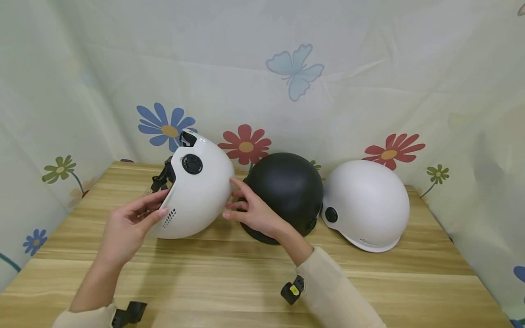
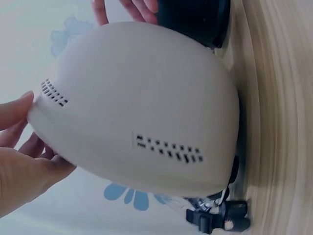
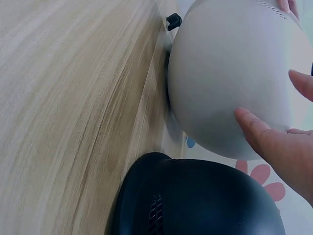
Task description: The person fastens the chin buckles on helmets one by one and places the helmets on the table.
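A glossy white helmet is tilted on its side at the left of the table, its opening facing left. My left hand pinches its rim, thumb outside by the small vent slots and fingers inside the edge. Against the crown rest the fingertips of my right hand, its fingers spread and only slightly bent. A black strap with a buckle hangs from the opening in the left wrist view. Directly behind the right hand stands a matte black helmet.
Another white helmet with a round black side button sits to the right, close against the black one. All are on a wood-grain table. A pale curtain with printed flowers and a butterfly hangs behind.
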A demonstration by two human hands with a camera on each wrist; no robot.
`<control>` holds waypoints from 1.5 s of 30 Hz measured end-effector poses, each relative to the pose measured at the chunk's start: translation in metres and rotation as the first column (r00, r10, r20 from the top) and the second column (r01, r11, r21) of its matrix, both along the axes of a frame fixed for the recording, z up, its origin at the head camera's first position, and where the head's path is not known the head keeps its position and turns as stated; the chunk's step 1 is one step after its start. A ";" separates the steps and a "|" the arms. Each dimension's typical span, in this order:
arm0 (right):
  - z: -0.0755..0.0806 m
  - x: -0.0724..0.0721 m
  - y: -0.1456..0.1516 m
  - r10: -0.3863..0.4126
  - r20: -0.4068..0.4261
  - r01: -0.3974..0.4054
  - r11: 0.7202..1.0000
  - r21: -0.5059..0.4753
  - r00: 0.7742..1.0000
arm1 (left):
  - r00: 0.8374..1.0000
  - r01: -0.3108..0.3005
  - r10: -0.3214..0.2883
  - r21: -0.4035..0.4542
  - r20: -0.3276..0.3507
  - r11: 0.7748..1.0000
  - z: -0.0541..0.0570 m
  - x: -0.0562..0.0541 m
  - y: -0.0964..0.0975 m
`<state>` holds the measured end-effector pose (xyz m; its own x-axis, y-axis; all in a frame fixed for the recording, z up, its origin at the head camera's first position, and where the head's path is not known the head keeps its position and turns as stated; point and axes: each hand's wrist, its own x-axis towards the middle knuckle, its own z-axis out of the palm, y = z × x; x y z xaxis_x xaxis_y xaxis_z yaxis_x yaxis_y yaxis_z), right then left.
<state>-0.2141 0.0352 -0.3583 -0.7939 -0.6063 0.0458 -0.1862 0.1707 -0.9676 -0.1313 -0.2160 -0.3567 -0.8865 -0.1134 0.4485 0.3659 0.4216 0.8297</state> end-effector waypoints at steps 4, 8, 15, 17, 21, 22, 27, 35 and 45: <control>0.003 0.000 0.000 0.011 -0.005 -0.011 1.000 0.012 1.000 | 1.000 0.002 -0.002 -0.020 0.006 1.000 0.001 0.001 -0.001; 0.015 0.006 0.001 0.008 -0.015 -0.007 0.999 0.032 1.000 | 0.999 0.026 -0.025 -0.023 0.036 0.999 0.002 0.002 -0.001; 0.034 0.019 0.005 -0.024 -0.047 0.027 0.997 0.067 0.999 | 0.995 0.086 -0.083 -0.053 0.060 0.995 0.003 0.003 0.001; 0.036 0.019 0.006 -0.030 -0.055 0.034 0.997 0.071 0.998 | 0.994 0.096 -0.092 -0.062 0.057 0.993 0.004 0.004 0.002; 0.035 0.019 0.007 -0.025 -0.063 0.030 0.997 0.071 0.998 | 0.994 0.106 -0.103 -0.073 0.042 0.992 0.005 0.005 0.004; 0.035 0.018 0.007 -0.025 -0.062 0.029 0.997 0.068 0.998 | 0.994 0.109 -0.106 -0.080 0.038 0.991 0.005 0.005 0.004; 0.033 0.018 0.009 -0.022 -0.054 0.025 0.997 0.066 0.998 | 0.993 0.117 -0.113 -0.121 0.038 0.986 0.006 0.005 0.007; 0.031 0.017 0.011 -0.027 -0.063 0.033 0.996 0.082 0.998 | 0.984 0.157 -0.139 -0.165 0.115 0.974 0.004 0.003 0.010; 0.007 -0.002 0.013 -0.069 -0.108 0.076 0.995 0.066 0.992 | 0.969 0.217 -0.179 -0.240 0.172 0.946 0.001 0.001 0.016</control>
<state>-0.2158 0.0484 -0.3509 -0.8287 -0.5521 0.0916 -0.2716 0.2536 -0.9284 -0.1302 -0.2003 -0.3561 -0.9373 0.1720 0.3032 0.3464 0.5573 0.7546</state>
